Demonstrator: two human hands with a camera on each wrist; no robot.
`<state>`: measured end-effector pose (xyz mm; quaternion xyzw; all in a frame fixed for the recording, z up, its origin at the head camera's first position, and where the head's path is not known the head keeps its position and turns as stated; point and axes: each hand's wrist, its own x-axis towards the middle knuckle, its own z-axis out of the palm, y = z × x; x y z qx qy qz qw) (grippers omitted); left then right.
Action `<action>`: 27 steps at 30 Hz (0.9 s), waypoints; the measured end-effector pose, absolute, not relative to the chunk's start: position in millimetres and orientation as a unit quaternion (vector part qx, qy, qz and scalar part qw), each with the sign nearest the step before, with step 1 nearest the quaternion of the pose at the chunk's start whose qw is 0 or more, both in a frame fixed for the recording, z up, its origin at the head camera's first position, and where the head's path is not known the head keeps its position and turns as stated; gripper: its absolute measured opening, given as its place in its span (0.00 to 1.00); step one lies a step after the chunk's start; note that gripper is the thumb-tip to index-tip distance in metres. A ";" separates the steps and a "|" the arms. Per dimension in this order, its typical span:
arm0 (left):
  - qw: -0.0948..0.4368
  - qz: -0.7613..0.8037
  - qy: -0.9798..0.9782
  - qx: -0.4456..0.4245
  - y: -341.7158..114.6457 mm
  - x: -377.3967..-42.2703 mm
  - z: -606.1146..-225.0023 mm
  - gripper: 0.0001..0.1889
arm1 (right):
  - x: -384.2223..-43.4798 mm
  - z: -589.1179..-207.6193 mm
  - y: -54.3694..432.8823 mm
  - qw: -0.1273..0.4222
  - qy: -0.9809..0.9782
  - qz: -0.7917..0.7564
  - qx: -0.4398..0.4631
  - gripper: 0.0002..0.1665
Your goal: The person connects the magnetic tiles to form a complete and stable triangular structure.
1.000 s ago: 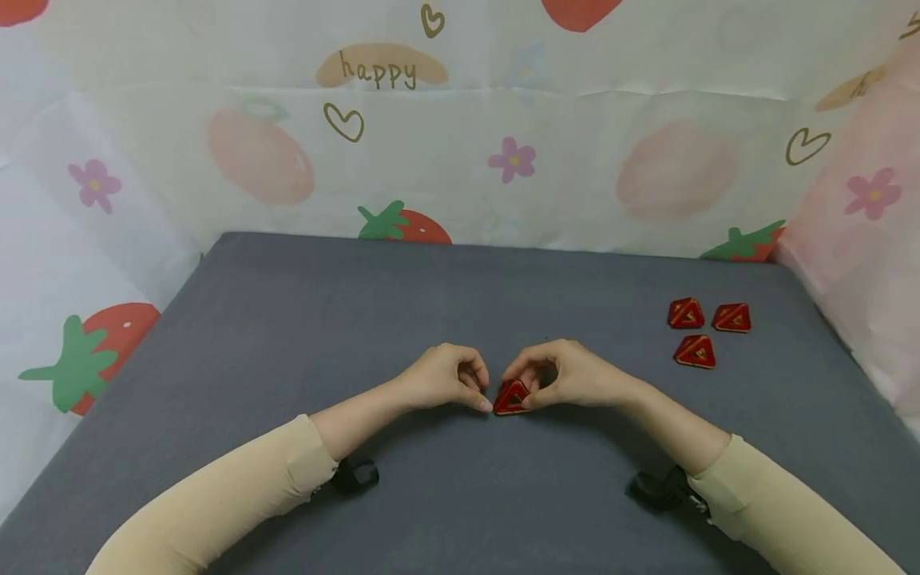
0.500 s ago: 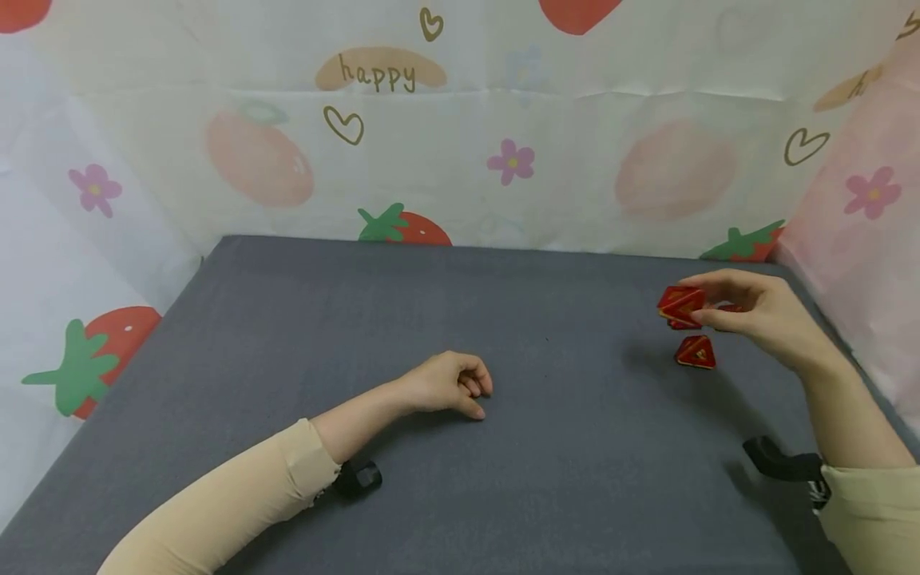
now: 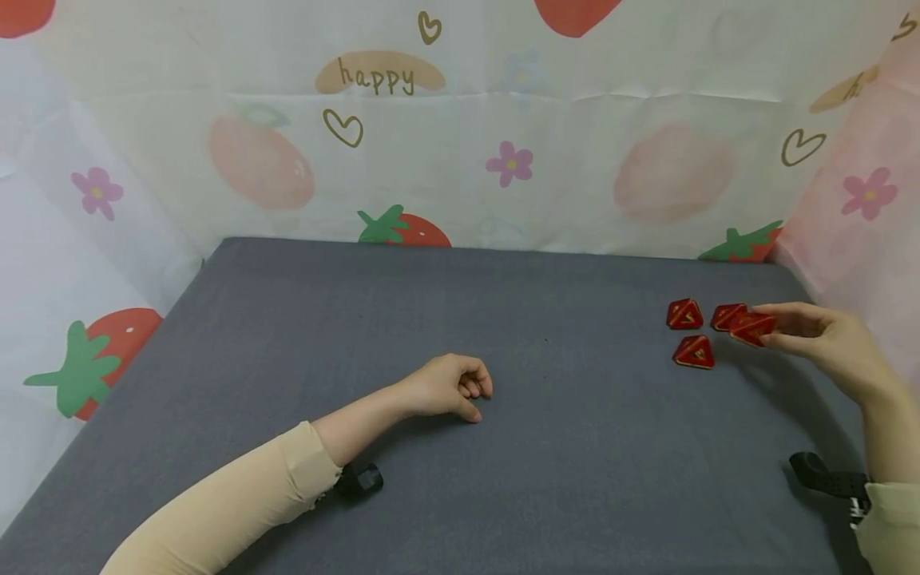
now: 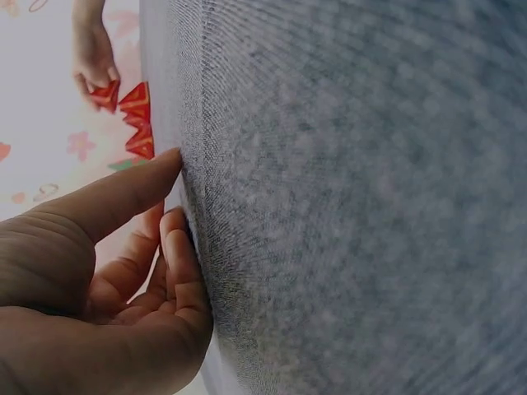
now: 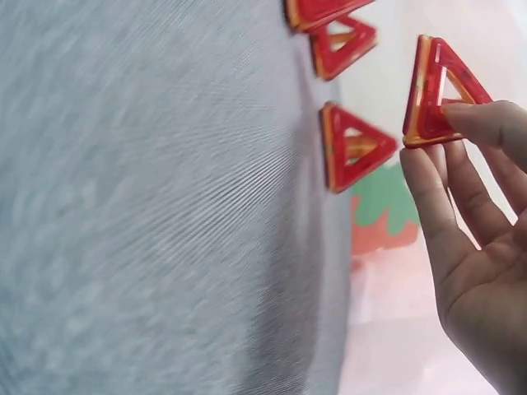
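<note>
Between thumb and fingers, my right hand [image 3: 837, 343] pinches a red pyramid of triangular magnetic tiles [image 3: 751, 328] above the table's right side. The right wrist view shows this pyramid [image 5: 424, 115] gripped by one end, with an open centre in its tile. Three similar pyramids sit on the cloth: one at the back left [image 3: 684, 314], one in front [image 3: 693, 352], and one at the back right [image 3: 727, 314], partly covered by the held one. Near the middle, my left hand [image 3: 446, 387] rests on the cloth with loosely curled fingers and holds nothing.
A dark grey cloth [image 3: 575, 479] covers the table. Behind it hangs a pale printed sheet [image 3: 561, 208] with strawberries and flowers, which continues along both sides. A black wrist camera [image 3: 362, 481] sits under the left forearm.
My right hand has lifted the pyramid from the table's middle, away from the left hand, and carried it right, past the other pyramids. The left hand has stayed almost still.
</note>
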<state>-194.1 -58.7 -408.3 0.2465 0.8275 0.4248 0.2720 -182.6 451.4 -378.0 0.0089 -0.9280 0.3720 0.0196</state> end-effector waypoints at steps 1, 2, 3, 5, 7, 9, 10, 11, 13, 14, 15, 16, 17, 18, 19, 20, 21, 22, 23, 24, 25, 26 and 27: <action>0.270 0.423 0.828 0.249 -58.3 -194.3 -408.4 0.16 | -182.8 -380.3 453.8 0.011 -0.931 0.364 0.008 0.26; 0.269 0.422 0.829 0.251 -57.9 -194.5 -408.4 0.15 | -183.0 -382.6 456.0 0.003 -0.934 0.357 0.009 0.25; 0.268 0.420 0.829 0.254 -57.5 -194.6 -408.5 0.15 | -183.4 -385.4 458.0 -0.005 -0.936 0.352 0.013 0.25; 0.266 0.418 0.830 0.257 -56.8 -195.0 -408.9 0.15 | -184.5 -390.5 461.0 -0.019 -0.940 0.341 0.020 0.25; 0.266 0.417 0.830 0.257 -56.9 -195.3 -409.3 0.15 | -185.9 -394.7 462.8 -0.030 -0.942 0.334 0.029 0.25; 0.265 0.415 0.832 0.256 -57.5 -194.9 -409.4 0.15 | -187.2 -397.1 462.7 -0.034 -0.944 0.328 0.032 0.25; 0.264 0.414 0.833 0.255 -57.9 -194.8 -409.6 0.15 | -187.7 -397.8 462.3 -0.034 -0.944 0.326 0.032 0.26; 0.264 0.414 0.833 0.255 -58.1 -194.7 -409.7 0.15 | -188.2 -398.4 462.2 -0.034 -0.944 0.327 0.032 0.26; 0.263 0.411 0.834 0.256 -58.2 -194.4 -409.3 0.14 | -189.1 -399.4 462.2 -0.033 -0.944 0.326 0.030 0.26; 0.263 0.410 0.835 0.256 -58.1 -194.4 -409.1 0.14 | -189.8 -399.8 462.1 -0.034 -0.944 0.326 0.031 0.26; 0.264 0.409 0.836 0.255 -58.1 -194.4 -408.7 0.14 | -190.5 -400.3 462.0 -0.036 -0.944 0.325 0.033 0.27; 0.265 0.407 0.836 0.254 -58.2 -194.6 -408.3 0.14 | -191.4 -400.8 461.8 -0.037 -0.945 0.322 0.034 0.27; 0.265 0.405 0.837 0.256 -58.6 -194.8 -408.0 0.14 | -192.4 -401.3 461.6 -0.038 -0.947 0.319 0.034 0.27; 0.267 0.404 0.837 0.256 -59.3 -195.2 -407.5 0.13 | -193.3 -401.9 461.1 -0.039 -0.948 0.314 0.035 0.27; 0.270 0.404 0.836 0.256 -60.2 -195.3 -407.2 0.13 | -193.8 -402.5 460.7 -0.040 -0.949 0.311 0.035 0.28; 0.272 0.405 0.834 0.257 -61.4 -195.3 -406.7 0.12 | -194.2 -403.1 460.5 -0.043 -0.949 0.309 0.035 0.28; 0.273 0.404 0.834 0.258 -63.1 -195.3 -406.1 0.12 | -194.4 -403.7 460.5 -0.044 -0.950 0.307 0.033 0.29; 0.272 0.406 0.833 0.260 -65.4 -195.4 -405.5 0.11 | -194.4 -404.0 460.5 -0.046 -0.950 0.307 0.031 0.29; 0.269 0.409 0.832 0.261 -68.4 -195.5 -404.7 0.11 | -194.3 -404.3 460.8 -0.047 -0.950 0.308 0.030 0.29; 0.266 0.412 0.833 0.258 -72.1 -195.4 -403.5 0.11 | -194.0 -404.8 461.5 -0.047 -0.949 0.311 0.032 0.29; 0.260 0.413 0.834 0.256 -76.7 -195.3 -402.4 0.11 | -193.3 -405.0 462.7 -0.043 -0.947 0.317 0.035 0.28; 0.250 0.415 0.837 0.254 -82.2 -195.3 -401.2 0.11 | -192.2 -405.0 464.0 -0.037 -0.943 0.330 0.037 0.27; 0.240 0.416 0.841 0.249 -88.5 -195.3 -399.6 0.11 | -190.5 -404.9 465.1 -0.022 -0.940 0.338 0.040 0.25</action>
